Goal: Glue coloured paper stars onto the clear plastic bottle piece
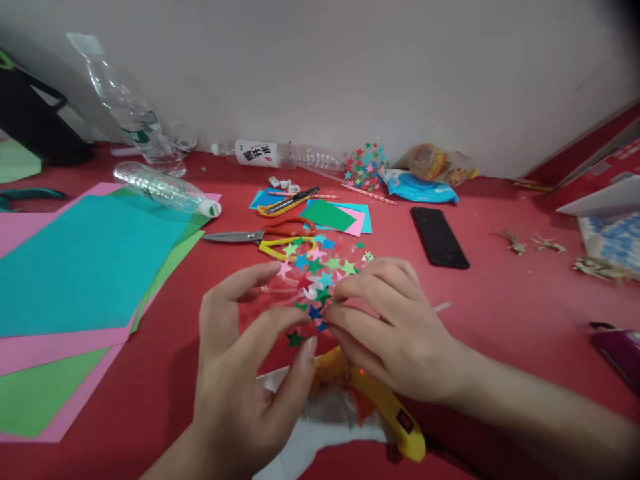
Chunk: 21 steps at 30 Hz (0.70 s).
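Both my hands hold a clear plastic piece covered with small coloured paper stars (315,273) just above the red table (500,313). My left hand (240,373) pinches its left edge between thumb and fingers. On the right edge, my right hand (395,333) has its fingers curled and pressed onto the stars. Under my hands lies a yellow glue gun (385,407) on a white sheet (320,427).
Teal, pink and green paper sheets (75,280) lie at left. Scissors (250,235), a utility knife (287,202), small paper pieces (335,217), clear bottles (160,187), another star-covered piece (367,167), a black phone (440,237) and a blue packet (420,187) lie beyond.
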### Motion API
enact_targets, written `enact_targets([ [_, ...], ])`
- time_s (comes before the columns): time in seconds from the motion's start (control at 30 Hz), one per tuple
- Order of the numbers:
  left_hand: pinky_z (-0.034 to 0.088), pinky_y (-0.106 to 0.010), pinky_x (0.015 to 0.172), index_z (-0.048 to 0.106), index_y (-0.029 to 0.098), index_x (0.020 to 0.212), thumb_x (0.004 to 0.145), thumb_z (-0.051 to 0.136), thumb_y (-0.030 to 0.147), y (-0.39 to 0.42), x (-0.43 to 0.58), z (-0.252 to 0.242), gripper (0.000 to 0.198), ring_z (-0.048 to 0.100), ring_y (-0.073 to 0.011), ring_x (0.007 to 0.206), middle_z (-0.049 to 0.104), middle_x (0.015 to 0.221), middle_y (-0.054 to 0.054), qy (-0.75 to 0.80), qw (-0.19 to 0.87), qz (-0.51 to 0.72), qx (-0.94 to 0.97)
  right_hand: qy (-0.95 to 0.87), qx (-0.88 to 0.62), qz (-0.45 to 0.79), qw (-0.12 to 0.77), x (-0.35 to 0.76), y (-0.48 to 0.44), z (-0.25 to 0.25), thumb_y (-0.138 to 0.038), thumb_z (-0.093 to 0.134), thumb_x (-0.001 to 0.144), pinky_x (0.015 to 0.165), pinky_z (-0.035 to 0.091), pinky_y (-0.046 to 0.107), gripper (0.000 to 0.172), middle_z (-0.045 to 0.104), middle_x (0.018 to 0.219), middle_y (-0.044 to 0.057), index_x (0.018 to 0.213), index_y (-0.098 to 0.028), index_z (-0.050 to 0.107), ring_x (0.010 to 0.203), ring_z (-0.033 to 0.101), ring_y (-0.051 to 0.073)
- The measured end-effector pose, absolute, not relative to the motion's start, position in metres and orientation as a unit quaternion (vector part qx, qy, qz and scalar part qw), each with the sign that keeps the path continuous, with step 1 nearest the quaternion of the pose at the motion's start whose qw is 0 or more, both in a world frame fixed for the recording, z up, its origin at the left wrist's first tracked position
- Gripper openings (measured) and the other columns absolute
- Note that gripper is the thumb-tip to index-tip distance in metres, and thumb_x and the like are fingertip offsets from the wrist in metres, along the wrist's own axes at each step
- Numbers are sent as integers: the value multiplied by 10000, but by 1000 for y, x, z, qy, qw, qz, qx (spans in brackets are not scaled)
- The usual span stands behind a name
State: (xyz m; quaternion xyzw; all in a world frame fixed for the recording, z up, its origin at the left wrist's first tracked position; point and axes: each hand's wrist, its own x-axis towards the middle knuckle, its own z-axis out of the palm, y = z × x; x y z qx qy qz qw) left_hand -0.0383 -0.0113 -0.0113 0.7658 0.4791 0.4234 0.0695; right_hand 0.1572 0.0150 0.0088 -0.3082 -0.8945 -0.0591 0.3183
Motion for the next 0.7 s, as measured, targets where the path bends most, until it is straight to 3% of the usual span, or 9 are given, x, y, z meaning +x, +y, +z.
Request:
enact_targets([
  [0.27,472,-401,1004,627,278,977,853,602,200,-1,-42,-11,148,483,-241,1280,512,1298,-37,491,182,459,718,-893,-284,-73,342,158,14,6,-128,559,919,843,441,345,103,696,948,41,950,-174,645,892,545,171],
  [0.47,396,-436,1094,608,276,1088,859,622,260,7,-42,-15,231,474,-244,1298,547,1307,-44,481,283,551,620,-903,-256,-92,334,160,13,2,-108,584,893,877,461,361,122,703,975,38,977,-173,645,916,562,179],
  [0.53,410,-440,1077,573,257,1176,878,593,305,14,-45,-22,302,507,-245,1269,574,1286,-63,489,347,582,549,-899,-267,-73,338,161,14,2,-107,617,866,840,465,365,137,703,976,45,985,-170,642,899,571,187],
  [0.6,444,-438,1030,583,220,1124,861,593,315,24,-51,-30,279,570,-246,1185,622,1209,-78,507,392,598,481,-891,-286,-43,349,163,16,3,-101,609,860,790,465,365,145,694,974,64,985,-167,637,870,581,192],
  [0.7,502,-399,934,568,201,1072,755,639,203,36,-61,-43,325,617,-233,1100,650,1169,-78,540,473,551,426,-863,-328,12,384,167,20,7,-99,526,896,789,474,360,155,667,976,82,991,-176,622,882,593,196],
])
